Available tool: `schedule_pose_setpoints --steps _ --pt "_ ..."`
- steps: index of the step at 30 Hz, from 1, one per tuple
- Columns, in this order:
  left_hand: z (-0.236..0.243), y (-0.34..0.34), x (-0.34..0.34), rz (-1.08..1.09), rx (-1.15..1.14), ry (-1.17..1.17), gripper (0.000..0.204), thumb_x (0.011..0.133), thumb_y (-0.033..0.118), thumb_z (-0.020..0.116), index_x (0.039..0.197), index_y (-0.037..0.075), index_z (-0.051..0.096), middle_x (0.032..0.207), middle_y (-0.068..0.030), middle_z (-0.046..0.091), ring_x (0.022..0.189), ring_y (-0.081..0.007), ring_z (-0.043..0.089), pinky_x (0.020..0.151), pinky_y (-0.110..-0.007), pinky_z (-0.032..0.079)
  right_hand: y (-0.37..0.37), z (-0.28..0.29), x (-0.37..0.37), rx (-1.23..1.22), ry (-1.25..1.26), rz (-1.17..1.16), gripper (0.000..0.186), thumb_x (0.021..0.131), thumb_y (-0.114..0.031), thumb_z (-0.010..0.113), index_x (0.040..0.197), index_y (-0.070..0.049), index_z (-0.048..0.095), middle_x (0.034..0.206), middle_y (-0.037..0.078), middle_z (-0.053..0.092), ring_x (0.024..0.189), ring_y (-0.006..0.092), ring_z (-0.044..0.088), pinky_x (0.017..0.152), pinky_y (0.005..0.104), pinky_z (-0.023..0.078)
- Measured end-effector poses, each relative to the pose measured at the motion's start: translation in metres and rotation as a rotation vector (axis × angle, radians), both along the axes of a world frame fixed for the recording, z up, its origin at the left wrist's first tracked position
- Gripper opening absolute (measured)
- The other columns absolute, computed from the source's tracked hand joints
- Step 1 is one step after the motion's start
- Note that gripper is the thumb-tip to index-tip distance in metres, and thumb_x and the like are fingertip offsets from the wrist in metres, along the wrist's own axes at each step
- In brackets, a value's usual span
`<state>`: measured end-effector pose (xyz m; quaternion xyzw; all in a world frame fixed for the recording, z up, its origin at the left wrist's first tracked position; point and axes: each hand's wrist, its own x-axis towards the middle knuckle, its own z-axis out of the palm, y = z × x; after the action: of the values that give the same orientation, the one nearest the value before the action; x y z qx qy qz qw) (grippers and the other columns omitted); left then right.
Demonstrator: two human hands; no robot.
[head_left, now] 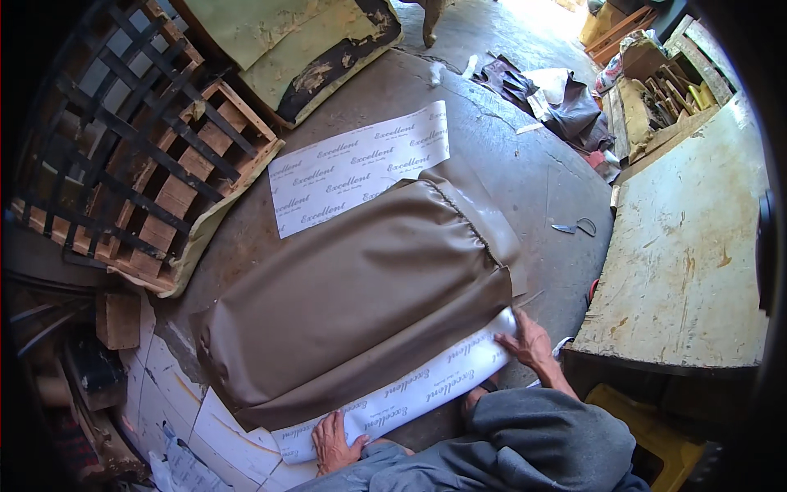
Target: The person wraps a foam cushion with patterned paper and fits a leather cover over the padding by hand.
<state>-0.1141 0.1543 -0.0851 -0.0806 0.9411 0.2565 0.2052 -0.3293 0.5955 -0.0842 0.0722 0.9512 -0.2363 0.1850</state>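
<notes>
A brown leatherette cover (352, 287) lies spread on the floor in front of me, with a gathered seam along its far right end. Along its near edge runs a partly rolled sheet (418, 389), its white printed backing facing up. My left hand (334, 443) is closed over the left end of this sheet, fingers on top and thumb to the right. At the other end my right hand (529, 340) grips it, its fingers bent around the edge. Beyond the cover lies a flat white printed sheet (361, 164).
Scissors (574, 228) lie on the floor to the right. A wooden frame with black webbing (156, 156) stands at the left, next to a foam-covered panel (279, 33). A worn board (680, 246) is at the right. Dark scraps (574, 115) lie at the back.
</notes>
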Motion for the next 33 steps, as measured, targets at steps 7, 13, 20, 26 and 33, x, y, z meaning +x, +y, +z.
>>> schedule_pose_setpoints --steps 7,13,20,26,33 --pt "0.028 -0.016 -0.022 -0.295 0.052 0.036 0.089 0.073 0.053 0.084 0.142 0.004 0.055 0.147 -0.0200 0.048 0.138 -0.0426 0.040 0.113 -0.057 0.030 0.037 0.073 -0.051 -0.596 -0.417 0.130 0.038 0.089 -0.029 0.080 0.119 -0.007 0.073 0.094 0.013 0.076 0.088 0.0158 0.069 0.082 0.0359 0.053" --pt "0.051 -0.072 -0.030 -0.113 0.188 0.094 0.043 0.067 0.000 0.060 0.106 0.006 0.075 0.101 -0.0132 0.075 0.101 -0.0363 0.068 0.094 -0.048 0.048 -0.018 0.158 -0.124 -0.484 -0.073 0.382 0.028 0.090 -0.016 0.078 0.117 -0.007 0.075 0.093 0.009 0.078 0.087 0.0136 0.071 0.081 0.0342 0.055" --pt "0.182 -0.127 -0.240 0.066 -0.380 0.323 0.034 0.083 0.008 0.071 0.117 0.005 0.068 0.114 -0.0160 0.069 0.113 -0.0344 0.062 0.099 -0.045 0.046 -0.091 0.154 -0.247 -0.609 0.453 0.056 0.041 0.098 -0.034 0.069 0.127 -0.006 0.070 0.103 0.010 0.075 0.092 0.0159 0.067 0.086 0.0344 0.053" --pt "0.153 -0.086 -0.239 0.218 -0.687 0.987 0.048 0.091 0.015 0.071 0.136 0.003 0.059 0.136 -0.0191 0.058 0.129 -0.0418 0.051 0.113 -0.052 0.037 -0.132 0.147 -0.196 -0.381 1.135 0.206 0.033 0.094 -0.016 0.072 0.121 0.000 0.064 0.112 0.023 0.065 0.100 0.0390 0.065 0.087 0.0453 0.053" --pt "0.017 0.025 -0.149 -0.260 -0.215 0.572 0.052 0.092 0.018 0.069 0.143 0.016 0.061 0.148 -0.0147 0.056 0.143 -0.0360 0.045 0.120 -0.053 0.031 -0.112 0.060 -0.060 -0.100 0.738 0.820 0.040 0.088 -0.012 0.067 0.128 -0.018 0.068 0.130 0.009 0.063 0.124 0.0277 0.058 0.104 0.0485 0.045"
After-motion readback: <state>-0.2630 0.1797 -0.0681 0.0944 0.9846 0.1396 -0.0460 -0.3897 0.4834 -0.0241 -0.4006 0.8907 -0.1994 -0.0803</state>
